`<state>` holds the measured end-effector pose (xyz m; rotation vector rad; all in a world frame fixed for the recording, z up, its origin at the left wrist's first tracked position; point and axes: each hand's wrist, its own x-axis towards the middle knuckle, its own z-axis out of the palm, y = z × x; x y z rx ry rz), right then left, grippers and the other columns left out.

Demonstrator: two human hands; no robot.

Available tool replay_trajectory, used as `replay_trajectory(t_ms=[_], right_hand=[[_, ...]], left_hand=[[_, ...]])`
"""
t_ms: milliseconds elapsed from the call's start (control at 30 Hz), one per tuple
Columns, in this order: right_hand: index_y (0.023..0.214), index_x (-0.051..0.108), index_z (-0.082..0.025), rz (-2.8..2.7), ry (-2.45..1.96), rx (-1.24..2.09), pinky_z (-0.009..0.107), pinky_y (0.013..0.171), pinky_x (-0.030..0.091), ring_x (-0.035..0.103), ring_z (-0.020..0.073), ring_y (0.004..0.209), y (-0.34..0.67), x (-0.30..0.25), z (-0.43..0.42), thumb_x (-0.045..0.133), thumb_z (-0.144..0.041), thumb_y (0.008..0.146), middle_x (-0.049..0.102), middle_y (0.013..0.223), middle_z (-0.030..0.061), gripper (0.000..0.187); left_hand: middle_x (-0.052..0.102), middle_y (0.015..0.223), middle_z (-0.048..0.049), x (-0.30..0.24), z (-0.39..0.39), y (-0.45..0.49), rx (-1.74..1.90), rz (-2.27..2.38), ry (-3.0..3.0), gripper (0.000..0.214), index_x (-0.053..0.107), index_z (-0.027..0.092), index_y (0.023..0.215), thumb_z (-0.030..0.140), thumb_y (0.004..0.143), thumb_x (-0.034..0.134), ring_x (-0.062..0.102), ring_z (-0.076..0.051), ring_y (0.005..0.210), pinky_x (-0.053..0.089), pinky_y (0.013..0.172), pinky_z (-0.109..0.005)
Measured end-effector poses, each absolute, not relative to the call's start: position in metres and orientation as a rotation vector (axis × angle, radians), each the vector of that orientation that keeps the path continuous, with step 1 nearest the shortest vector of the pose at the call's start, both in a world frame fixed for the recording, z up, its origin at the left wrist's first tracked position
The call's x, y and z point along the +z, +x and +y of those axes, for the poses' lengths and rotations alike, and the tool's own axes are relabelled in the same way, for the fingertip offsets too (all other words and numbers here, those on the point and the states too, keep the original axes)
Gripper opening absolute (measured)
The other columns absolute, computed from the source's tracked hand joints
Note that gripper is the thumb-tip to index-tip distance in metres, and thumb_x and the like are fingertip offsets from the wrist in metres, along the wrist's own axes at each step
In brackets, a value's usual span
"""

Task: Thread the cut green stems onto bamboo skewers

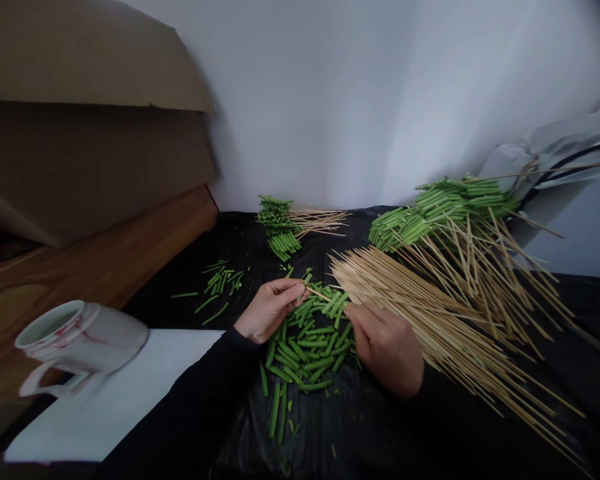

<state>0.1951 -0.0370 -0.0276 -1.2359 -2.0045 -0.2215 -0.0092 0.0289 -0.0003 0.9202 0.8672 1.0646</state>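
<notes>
A thin bamboo skewer point(320, 293) spans the gap between my hands, with several short green bean pieces point(336, 307) threaded side by side toward its right end. My right hand point(390, 347) is closed around that end, just behind the threaded pieces. At the skewer's left tip, my left hand point(275, 305) pinches with thumb and fingers; a bit of green bean shows at the fingertips, mostly hidden. Below both hands lies a loose pile of cut green beans point(305, 353) on black plastic sheeting point(310, 447).
Bare bamboo skewers point(420, 307) lie in a large bundle at right. Filled bean skewers are stacked at back right point(445, 207) and back centre point(280, 227). Scattered bean bits point(223, 280) lie left. A mug point(85, 337) rests on white paper point(145, 380), near a cardboard box point(95, 153).
</notes>
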Motion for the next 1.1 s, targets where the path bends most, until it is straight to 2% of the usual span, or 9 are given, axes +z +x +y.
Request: replay_trajectory(t_ms=[433,667,867,1100], right_hand=[[0.089,0.066,-0.016,-2.004,-1.208,-0.257,0.028,0.058,0.033,0.054,0.0137,0.06,0.188,-0.022,-0.039,0.043,-0.011,0.092,0.06,0.068,0.0024,0.024],[0.087,0.066,-0.016,-2.019,-1.189,-0.243,0.029,0.058,0.033,0.054,0.0142,0.059,0.187,-0.022,-0.038,0.041,-0.014,0.093,0.059,0.066,0.002,0.026],[0.091,0.066,-0.016,-2.012,-1.2,-0.185,0.026,0.062,0.036,0.058,0.0139,0.064,0.187,-0.023,-0.036,0.042,-0.013,0.093,0.062,0.07,0.0029,0.024],[0.089,0.066,-0.016,-1.969,-1.219,-0.082,0.025,0.066,0.04,0.061,0.014,0.071,0.19,-0.025,-0.033,0.044,-0.013,0.093,0.067,0.078,0.0044,0.022]], left_hand=[[0.071,0.075,-0.0044,-0.007,0.019,0.002,1.022,0.886,1.045,0.022,0.074,0.013,0.07,0.029,0.06,0.086,0.061,-0.013,0.071,0.046,0.071,-0.025],[0.071,0.076,-0.0035,-0.012,0.018,0.003,1.001,0.936,1.167,0.02,0.077,0.015,0.073,0.028,0.061,0.085,0.059,-0.013,0.069,0.046,0.073,-0.026],[0.069,0.074,-0.0021,-0.012,0.018,0.004,1.007,0.935,1.116,0.023,0.076,0.014,0.073,0.029,0.059,0.087,0.055,-0.01,0.066,0.042,0.069,-0.024],[0.065,0.069,-0.0024,-0.006,0.018,0.004,0.966,0.863,1.024,0.028,0.075,0.013,0.074,0.037,0.064,0.084,0.055,-0.01,0.067,0.042,0.068,-0.023]])
